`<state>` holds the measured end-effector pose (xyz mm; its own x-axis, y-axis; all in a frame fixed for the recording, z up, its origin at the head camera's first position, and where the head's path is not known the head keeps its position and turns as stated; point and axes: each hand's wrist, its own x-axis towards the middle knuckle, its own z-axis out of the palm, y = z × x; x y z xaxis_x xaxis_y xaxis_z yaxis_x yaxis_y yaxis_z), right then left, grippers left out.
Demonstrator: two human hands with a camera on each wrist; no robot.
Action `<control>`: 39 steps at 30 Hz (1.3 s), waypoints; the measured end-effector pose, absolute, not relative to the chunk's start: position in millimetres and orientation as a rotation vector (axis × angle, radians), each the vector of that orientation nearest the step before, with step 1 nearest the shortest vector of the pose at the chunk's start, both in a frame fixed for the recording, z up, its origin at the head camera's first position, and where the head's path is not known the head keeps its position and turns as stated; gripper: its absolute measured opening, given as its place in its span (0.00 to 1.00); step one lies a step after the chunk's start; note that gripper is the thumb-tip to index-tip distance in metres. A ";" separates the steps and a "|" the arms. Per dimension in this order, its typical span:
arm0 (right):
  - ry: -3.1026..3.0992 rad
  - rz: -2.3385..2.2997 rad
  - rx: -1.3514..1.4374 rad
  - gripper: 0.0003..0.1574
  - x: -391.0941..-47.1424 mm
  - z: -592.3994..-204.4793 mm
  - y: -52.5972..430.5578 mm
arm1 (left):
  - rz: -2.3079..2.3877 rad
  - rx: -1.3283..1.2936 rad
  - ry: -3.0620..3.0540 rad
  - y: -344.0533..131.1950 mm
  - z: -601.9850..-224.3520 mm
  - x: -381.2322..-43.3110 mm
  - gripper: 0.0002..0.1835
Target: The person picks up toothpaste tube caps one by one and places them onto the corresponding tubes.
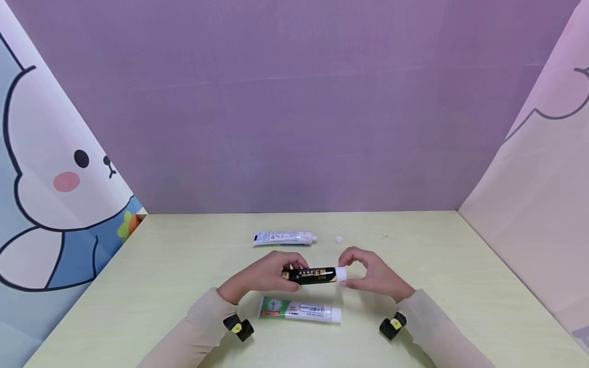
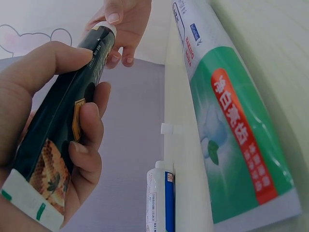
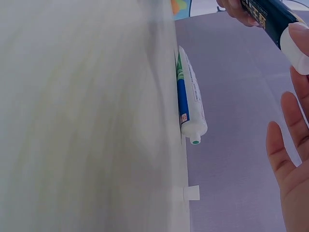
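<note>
The left hand (image 1: 267, 274) curls in a grip, facing the right hand (image 1: 378, 276), which pinches.

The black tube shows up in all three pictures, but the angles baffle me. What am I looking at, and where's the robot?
There's no robot: these are a person's bare hands. The widest picture comes from a camera on the head, looking down; the other two come from cameras on the wrists, so the table looks tipped sideways there. The left hand holds the black tube, while the right hand pinches its white cap. On the table, a green-and-white tube lies nearer the person. Farther away lies another tube, its nozzle bare, with a small loose cap near it.
</note>
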<state>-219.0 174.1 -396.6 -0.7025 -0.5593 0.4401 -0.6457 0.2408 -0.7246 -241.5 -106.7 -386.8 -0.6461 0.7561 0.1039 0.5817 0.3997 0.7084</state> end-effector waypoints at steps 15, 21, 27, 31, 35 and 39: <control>-2.437 1.494 1.130 0.17 -236.5 -420.7 181.5 | 1.080 1.187 2.421 -108.3 -387.2 -242.7 0.18; -2.451 1.478 1.128 0.15 -236.9 -419.2 180.3 | 1.090 1.204 2.415 -109.7 -387.0 -242.4 0.18; -2.469 1.487 1.112 0.14 -236.2 -416.5 180.1 | 1.067 1.183 2.430 -109.5 -385.9 -242.5 0.18; -2.453 1.481 1.137 0.13 -232.5 -410.5 178.3 | 1.064 1.190 2.431 -109.4 -385.4 -242.9 0.18; -2.441 1.472 1.161 0.10 -224.1 -398.5 175.1 | 1.077 1.204 2.419 -109.2 -385.9 -243.4 0.18; -2.444 1.458 1.163 0.09 -219.6 -391.9 173.6 | 1.079 1.196 2.415 -108.6 -386.1 -243.6 0.18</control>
<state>-219.6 173.6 -391.9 -0.7121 -0.5688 0.4116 -0.6324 0.2650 -0.7279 -243.6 -108.6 -386.1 -0.6369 0.7637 0.1054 0.5882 0.3930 0.7068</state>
